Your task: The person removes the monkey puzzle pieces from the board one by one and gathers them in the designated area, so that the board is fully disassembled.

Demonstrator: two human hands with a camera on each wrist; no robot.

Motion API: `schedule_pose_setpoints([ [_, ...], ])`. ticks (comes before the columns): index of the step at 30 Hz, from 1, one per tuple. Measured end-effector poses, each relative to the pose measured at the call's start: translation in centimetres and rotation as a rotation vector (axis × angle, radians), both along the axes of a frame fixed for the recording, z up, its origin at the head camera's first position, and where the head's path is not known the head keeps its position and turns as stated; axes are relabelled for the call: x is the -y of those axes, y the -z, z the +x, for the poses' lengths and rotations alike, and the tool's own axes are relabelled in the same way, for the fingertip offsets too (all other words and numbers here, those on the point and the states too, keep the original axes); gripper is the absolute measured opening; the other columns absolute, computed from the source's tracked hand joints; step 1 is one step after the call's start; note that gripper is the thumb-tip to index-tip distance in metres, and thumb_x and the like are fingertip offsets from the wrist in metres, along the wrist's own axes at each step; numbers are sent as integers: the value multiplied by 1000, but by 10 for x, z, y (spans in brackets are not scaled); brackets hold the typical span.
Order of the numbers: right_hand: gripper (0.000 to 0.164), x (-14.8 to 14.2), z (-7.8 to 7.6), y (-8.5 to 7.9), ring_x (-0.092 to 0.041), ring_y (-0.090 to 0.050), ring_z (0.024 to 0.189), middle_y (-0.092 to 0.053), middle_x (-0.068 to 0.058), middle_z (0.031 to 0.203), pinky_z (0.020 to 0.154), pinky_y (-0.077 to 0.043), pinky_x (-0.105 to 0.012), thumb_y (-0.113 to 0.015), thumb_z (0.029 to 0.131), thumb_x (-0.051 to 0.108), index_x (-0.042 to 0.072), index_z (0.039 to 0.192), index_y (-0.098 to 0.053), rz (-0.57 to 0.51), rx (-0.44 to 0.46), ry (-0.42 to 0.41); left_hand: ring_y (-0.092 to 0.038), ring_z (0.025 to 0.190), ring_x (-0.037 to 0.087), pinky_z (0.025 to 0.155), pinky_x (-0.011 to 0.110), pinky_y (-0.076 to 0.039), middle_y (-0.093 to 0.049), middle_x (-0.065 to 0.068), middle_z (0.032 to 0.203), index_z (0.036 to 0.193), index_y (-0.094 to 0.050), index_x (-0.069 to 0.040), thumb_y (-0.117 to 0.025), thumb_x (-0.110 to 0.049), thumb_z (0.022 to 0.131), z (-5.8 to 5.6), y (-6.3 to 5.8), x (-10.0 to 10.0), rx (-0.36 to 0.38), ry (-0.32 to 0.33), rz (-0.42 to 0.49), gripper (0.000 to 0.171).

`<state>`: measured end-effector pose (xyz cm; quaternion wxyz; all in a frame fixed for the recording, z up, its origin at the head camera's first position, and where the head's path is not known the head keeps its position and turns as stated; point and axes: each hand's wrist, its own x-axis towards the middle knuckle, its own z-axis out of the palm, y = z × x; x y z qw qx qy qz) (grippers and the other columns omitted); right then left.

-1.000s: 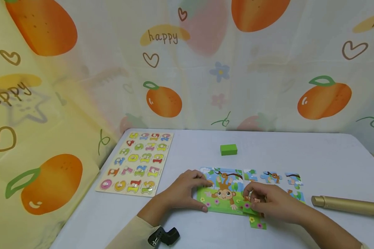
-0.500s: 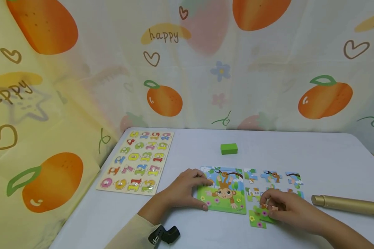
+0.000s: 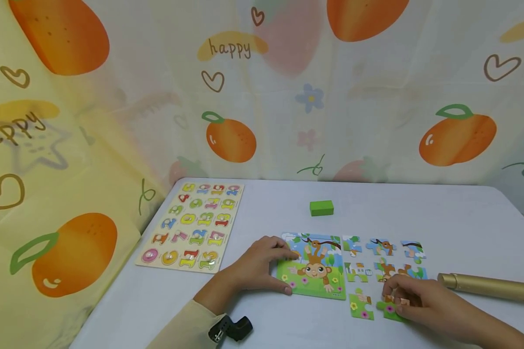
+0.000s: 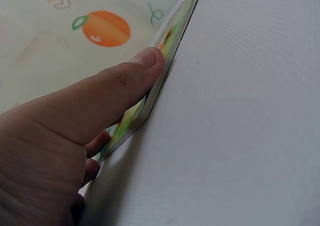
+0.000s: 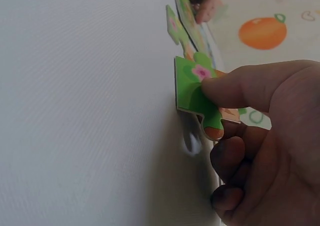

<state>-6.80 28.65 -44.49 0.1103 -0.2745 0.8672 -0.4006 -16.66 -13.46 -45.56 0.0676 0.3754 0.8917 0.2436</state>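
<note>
My left hand [image 3: 259, 266] rests at the left side of a square monkey puzzle board [image 3: 314, 286], its thumb and a finger touching the board's face. In the left wrist view the thumb [image 4: 120, 81] lies over the board's edge. My right hand [image 3: 432, 303] pinches a green jigsaw piece [image 5: 195, 88] with a pink flower between thumb and fingers. The piece is tilted in the right wrist view, just right of another flowered piece [image 3: 360, 310]. Rows of other pieces [image 3: 381, 247] lie beyond; the right hand partly covers the middle row.
A wooden number board [image 3: 189, 228] lies at the left of the white table. Behind the monkey board stands a green block [image 3: 321, 208]. A gold cylinder [image 3: 489, 286] lies at the right. A fruit-print cloth [image 3: 279, 111] hangs behind the table.
My right hand has carried the pinched piece from the board's lower right corner rightward, past the flowered piece, uncovering several loose pieces. The left hand stays at the board.
</note>
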Motion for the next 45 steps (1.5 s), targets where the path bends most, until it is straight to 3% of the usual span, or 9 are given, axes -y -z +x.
schedule_pose_setpoints([
  [10, 41, 3, 2, 5, 4, -46, 68, -55, 20, 89, 54, -40, -19, -77, 91, -3, 30, 112, -65, 28, -170, 1, -48, 126, 15, 112, 40, -39, -57, -9, 135, 143, -70, -33, -94, -59, 74, -1, 0, 0, 2, 0, -7, 77],
  [17, 43, 2, 2, 9, 5, -45, 74, -53, 21, 93, 59, -36, -20, -86, 85, 2, 31, 112, -69, 67, -301, 31, -48, 127, 14, 113, 39, -38, -57, -9, 135, 143, -69, -34, -93, -60, 74, -1, 1, 0, 2, 1, -12, 77],
  [20, 45, -1, 1, 12, 5, -57, 94, -53, 25, 94, 67, -41, -19, -90, 84, 9, 36, 113, -70, 134, -364, 54, -48, 126, 14, 112, 39, -39, -57, -9, 135, 143, -70, -34, -94, -59, 75, 0, 0, 0, 11, -2, -10, 77],
  [24, 43, -4, 1, 16, -11, -61, 128, -56, 31, 98, 85, -46, -14, -93, 82, 18, 40, 114, -75, 229, -436, 84, -47, 127, 14, 113, 39, -38, -57, -9, 135, 143, -70, -34, -94, -59, 74, 0, 0, -1, 18, -7, -14, 77],
  [29, 40, -6, 2, 18, -7, -58, 131, -61, 31, 101, 96, -36, -5, -93, 83, 18, 37, 115, -80, 215, -413, 96, -47, 127, 13, 114, 38, -37, -56, -10, 135, 144, -69, -35, -94, -59, 75, -1, 2, -1, 18, -8, -26, 78],
  [34, 36, -4, 4, 15, -10, -63, 123, -63, 30, 102, 90, -43, -12, -92, 84, 21, 36, 115, -81, 248, -371, 128, -47, 126, 12, 113, 38, -38, -56, -11, 135, 144, -69, -35, -93, -60, 75, 0, 2, 0, 9, -5, -26, 78],
  [37, 37, -1, 3, 12, 3, -60, 100, -60, 27, 97, 75, -41, -14, -92, 83, 17, 31, 115, -80, 191, -352, 144, -47, 124, 12, 111, 36, -39, -56, -11, 134, 144, -69, -35, -92, -60, 76, 0, 1, 1, 5, -1, -25, 76],
  [40, 41, 1, 0, 9, 4, -46, 76, -56, 22, 92, 64, -34, -15, -93, 79, 8, 22, 115, -79, 84, -376, 131, -47, 122, 11, 109, 35, -40, -56, -11, 133, 144, -69, -35, -91, -61, 78, 0, -1, 0, -6, 2, -26, 74],
  [45, 44, 6, -6, 4, 3, -46, 71, -58, 20, 92, 59, -34, -15, -93, 77, 5, 21, 115, -77, 12, -434, 82, -48, 121, 11, 108, 36, -42, -57, -10, 132, 141, -70, -34, -90, -61, 80, 1, -3, -2, -23, 6, -28, 70],
])
